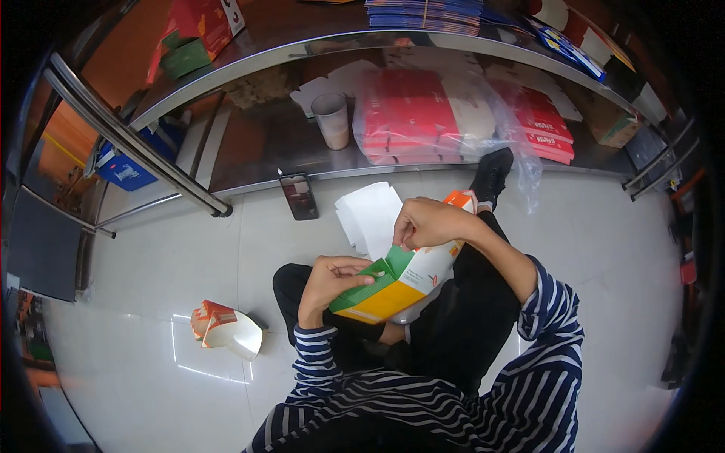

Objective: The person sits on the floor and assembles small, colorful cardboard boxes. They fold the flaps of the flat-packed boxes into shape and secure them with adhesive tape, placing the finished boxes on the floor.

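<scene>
A cardboard box [389, 291] in green, yellow, white and orange lies tilted across my lap. My left hand [334, 281] grips its green end, thumb on the panel beside a small cut-out slot. Over the upper edge, my right hand [429, 224] pinches a green flap between thumb and fingers. White paper sheets [371, 215] lie on the floor just beyond the box, partly hidden by it and my right hand.
A folded orange-and-white carton [226, 330] rests on the floor at left. A phone [300, 196] leans against the metal shelf ahead. On the lower shelf are a cup [331, 121] and plastic-wrapped red cartons [408, 113]. A blue bin [136, 160] stands behind the shelf leg.
</scene>
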Demonstrator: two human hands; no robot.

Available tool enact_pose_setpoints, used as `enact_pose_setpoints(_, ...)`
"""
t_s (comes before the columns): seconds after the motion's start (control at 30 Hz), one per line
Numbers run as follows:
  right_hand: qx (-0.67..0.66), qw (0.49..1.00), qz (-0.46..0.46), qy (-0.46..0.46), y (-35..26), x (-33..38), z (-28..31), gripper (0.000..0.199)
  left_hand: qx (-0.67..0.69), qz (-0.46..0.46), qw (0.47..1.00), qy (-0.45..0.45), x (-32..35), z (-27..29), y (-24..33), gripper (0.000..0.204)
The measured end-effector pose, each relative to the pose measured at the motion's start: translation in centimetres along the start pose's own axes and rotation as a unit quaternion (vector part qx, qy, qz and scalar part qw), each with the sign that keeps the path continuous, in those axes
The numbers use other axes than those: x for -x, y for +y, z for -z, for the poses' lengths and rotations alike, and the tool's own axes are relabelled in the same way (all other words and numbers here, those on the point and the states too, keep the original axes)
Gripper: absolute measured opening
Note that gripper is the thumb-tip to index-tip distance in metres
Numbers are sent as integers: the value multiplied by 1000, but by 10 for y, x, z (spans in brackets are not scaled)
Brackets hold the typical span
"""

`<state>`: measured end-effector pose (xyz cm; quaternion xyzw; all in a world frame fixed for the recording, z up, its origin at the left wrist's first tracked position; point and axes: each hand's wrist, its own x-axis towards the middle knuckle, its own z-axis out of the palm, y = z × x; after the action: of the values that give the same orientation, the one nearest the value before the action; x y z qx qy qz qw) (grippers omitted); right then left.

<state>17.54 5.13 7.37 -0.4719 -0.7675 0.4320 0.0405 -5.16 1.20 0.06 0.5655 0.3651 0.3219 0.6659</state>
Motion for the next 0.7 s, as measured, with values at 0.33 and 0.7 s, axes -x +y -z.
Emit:
enact_pose_setpoints(0.33, 69, 997, 36, 14, 0, -3, -7, 15, -258, -201, 940, 98, 2, -24, 5, 13)
enact_pose_setpoints(0.7, 248, 963, 74, 69, -26, 3, -26, 10, -422, -444, 781, 121, -4, -34, -8, 12)
